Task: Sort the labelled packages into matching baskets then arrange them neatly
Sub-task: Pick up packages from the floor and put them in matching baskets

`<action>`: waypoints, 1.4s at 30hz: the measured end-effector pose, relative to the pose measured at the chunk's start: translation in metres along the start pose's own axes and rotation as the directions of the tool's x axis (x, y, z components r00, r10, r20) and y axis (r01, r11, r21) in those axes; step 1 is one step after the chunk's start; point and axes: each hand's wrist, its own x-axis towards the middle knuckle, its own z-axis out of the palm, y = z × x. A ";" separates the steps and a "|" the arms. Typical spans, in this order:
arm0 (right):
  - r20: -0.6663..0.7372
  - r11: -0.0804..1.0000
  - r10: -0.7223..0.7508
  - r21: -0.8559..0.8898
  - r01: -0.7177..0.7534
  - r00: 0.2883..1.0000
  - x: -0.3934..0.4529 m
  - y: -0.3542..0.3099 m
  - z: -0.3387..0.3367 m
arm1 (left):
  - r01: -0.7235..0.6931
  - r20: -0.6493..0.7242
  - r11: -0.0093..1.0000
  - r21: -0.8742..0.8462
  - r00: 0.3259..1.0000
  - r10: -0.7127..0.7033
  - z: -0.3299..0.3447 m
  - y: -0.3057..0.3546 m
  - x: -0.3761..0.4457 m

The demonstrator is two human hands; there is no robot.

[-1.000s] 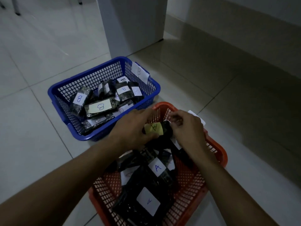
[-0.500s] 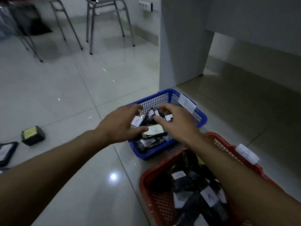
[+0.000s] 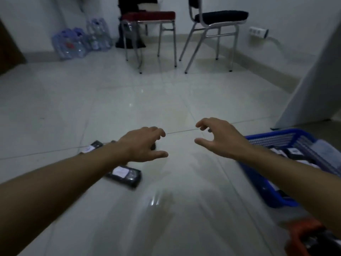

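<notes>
Orange basket blurred, cut off; package labels unreadable.

Two bare forearms reach into the head camera's wide-angle view — no sleeves, cuffs or gloves visible anywhere along them. The left hand and right hand carry no rings that can be made out, and neither wrist shows a watch or band — motion blur softens the finer detail

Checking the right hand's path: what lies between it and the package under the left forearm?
Only bare floor tile separates the right hand from that package, in the head view.
</notes>
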 end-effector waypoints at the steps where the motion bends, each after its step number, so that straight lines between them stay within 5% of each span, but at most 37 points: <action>1: 0.009 1.000 -0.010 -0.006 0.010 1.000 0.010 -0.016 0.008 | 0.021 0.004 1.000 -0.015 1.000 -0.021 0.005 -0.023 -0.011; 8: 0.188 0.986 -0.101 -0.110 0.124 0.977 0.050 -0.087 0.074 | 0.220 -0.006 0.931 -0.290 0.973 -0.232 0.073 -0.122 -0.077; 19: 0.328 0.988 -0.101 -0.077 0.133 0.939 0.058 -0.129 0.195 | 0.384 0.024 0.851 -0.359 0.915 -0.402 0.110 -0.154 -0.124; 23: 0.360 0.993 -0.075 -0.059 0.104 0.930 0.066 -0.154 0.242 | 0.494 -0.026 0.791 -0.360 0.842 -0.538 0.119 -0.179 -0.166; 29: 0.320 0.986 -0.018 -0.152 0.070 0.947 0.072 -0.177 0.278 | 0.605 -0.096 0.749 -0.269 0.757 -0.646 0.149 -0.200 -0.212; 35: 0.310 0.990 -0.143 0.037 0.138 0.940 0.065 -0.191 0.292 | 0.660 -0.202 0.723 -0.204 0.695 -0.690 0.150 -0.211 -0.219; 39: 0.190 0.978 -0.170 0.155 0.142 0.967 0.063 -0.197 0.292 | 0.716 -0.193 0.666 -0.209 0.637 -0.746 0.151 -0.221 -0.220; 42: 0.119 0.955 -0.227 0.223 0.197 0.966 0.061 -0.205 0.291 | 0.759 -0.066 0.567 -0.320 0.579 -0.813 0.148 -0.230 -0.218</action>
